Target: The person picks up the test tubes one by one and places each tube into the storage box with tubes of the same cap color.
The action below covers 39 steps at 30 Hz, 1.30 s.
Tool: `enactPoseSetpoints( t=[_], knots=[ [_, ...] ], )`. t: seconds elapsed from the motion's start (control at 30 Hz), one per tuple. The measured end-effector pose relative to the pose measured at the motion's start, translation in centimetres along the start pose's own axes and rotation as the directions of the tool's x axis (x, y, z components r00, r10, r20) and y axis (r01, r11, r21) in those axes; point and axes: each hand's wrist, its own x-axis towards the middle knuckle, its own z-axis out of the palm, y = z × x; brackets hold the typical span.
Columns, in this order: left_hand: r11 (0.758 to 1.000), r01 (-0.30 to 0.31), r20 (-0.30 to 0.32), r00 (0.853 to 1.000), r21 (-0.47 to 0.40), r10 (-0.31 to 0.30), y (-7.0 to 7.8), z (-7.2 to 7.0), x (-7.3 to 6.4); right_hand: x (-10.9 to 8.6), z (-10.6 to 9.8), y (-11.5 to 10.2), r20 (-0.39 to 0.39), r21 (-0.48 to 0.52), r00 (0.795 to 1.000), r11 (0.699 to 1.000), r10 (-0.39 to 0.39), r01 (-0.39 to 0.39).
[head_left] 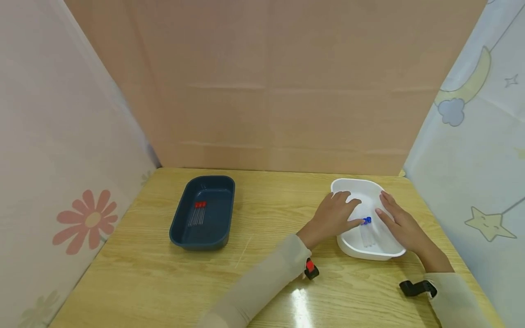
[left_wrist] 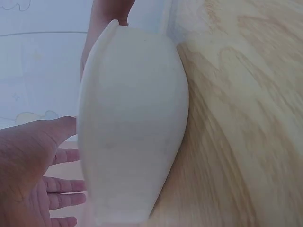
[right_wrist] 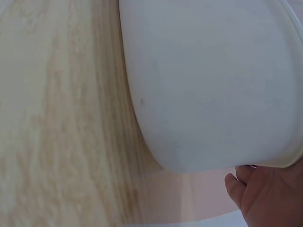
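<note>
A white plastic basin (head_left: 369, 255) stands at the right of the table, and several clear thin tubes with blue caps (head_left: 368, 220) lie in it. My left hand (head_left: 334, 214) is over the basin's left side, fingers spread, its thumb reaching in close to the blue caps. Over the right side lies my right hand (head_left: 404, 228), fingers straight and pointing inward. In the left wrist view the basin's outer wall (left_wrist: 132, 113) hides part of the left hand (left_wrist: 33, 165). The right wrist view has the right hand (right_wrist: 270, 194) partly behind the wall (right_wrist: 213, 85).
At the left stands a dark blue basin (head_left: 217, 214) holding several thin clear tubes with red caps (head_left: 199, 205). Wood-grain table (head_left: 270, 218) lies between the two basins. A pinkish-brown sheet (head_left: 287, 91) closes off the back, with patterned sheets on both sides.
</note>
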Motion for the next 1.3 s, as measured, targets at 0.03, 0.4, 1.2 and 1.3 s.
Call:
enactPoseSetpoints(
  t=[0.03, 0.4, 1.2, 1.3],
  knots=[
    [1.0, 0.007, -0.002, 1.0, 0.002, -0.007, -0.3, -0.2, -0.3, 0.0, 0.0, 0.0, 0.002, 0.001, 1.0, 1.0, 0.004, -0.004],
    [0.999, 0.036, -0.112, 0.993, 0.041, -0.031, -4.1, -2.2, -4.5, -0.1, 0.1, 0.1, -0.01, -0.019, 1.0, 1.0, 0.005, -0.005],
    [0.988, 0.15, -0.098, 0.984, 0.022, -0.147, -10.1, -3.3, -11.9, -0.1, 0.0, 0.0, -0.049, -0.01, 0.999, 1.0, 0.016, -0.016],
    [0.986, 0.163, -0.099, 0.982, 0.022, -0.16, -10.6, -3.5, -12.5, -0.1, 0.0, 0.0, -0.036, -0.012, 0.999, 0.999, 0.033, -0.033]
  ],
)
